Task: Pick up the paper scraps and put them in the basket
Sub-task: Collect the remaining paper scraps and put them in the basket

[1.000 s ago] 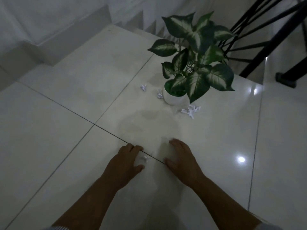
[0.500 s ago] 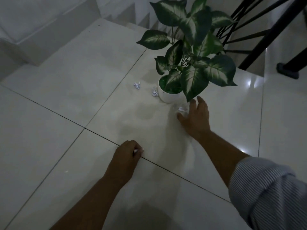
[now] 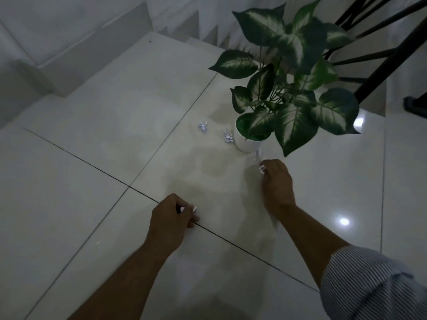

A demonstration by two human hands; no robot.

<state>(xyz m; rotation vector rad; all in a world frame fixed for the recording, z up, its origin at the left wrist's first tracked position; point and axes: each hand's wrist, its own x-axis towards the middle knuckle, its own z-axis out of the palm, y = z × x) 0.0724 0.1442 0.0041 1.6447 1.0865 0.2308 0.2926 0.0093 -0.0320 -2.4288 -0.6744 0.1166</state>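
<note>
Head view, dim light, looking down on a glossy tiled floor (image 3: 69, 181). Two grout lines cross at about 9 o'clock of the left hand (image 3: 172, 217), which rests on the floor right at one of these lines. Its grip is curled narrow around a small white scrap (image 3: 188, 209) that peeks out between the fingers.

The right hand (image 3: 276, 181) lies at 1 o'clock of the left, well apart from it, with a striped sleeve (image 3: 369, 285) rolled up near the elbow. Its grip is closed on another scrap (image 3: 262, 168), visible at the fingertips, just at 5 o'clock of the white pot (image 3: 246, 144).

The pot stands on the floor and carries a plant (image 3: 288, 88) with broad green-and-white leaves that overhang the pot and the floor around it, shading the right hand's reach from above.

Two crumpled scraps remain loose on the floor: one (image 3: 228, 137) touching or just beside the pot at its 9 o'clock, the other (image 3: 202, 127) a little farther out at 9 o'clock, near a grout line.

Open floor extends at 9 to 11 o'clock up to a low step edge (image 3: 41, 88). At 1 to 2 o'clock, dark railing bars (image 3: 381, 65) close the space behind the plant. No basket is in view.
</note>
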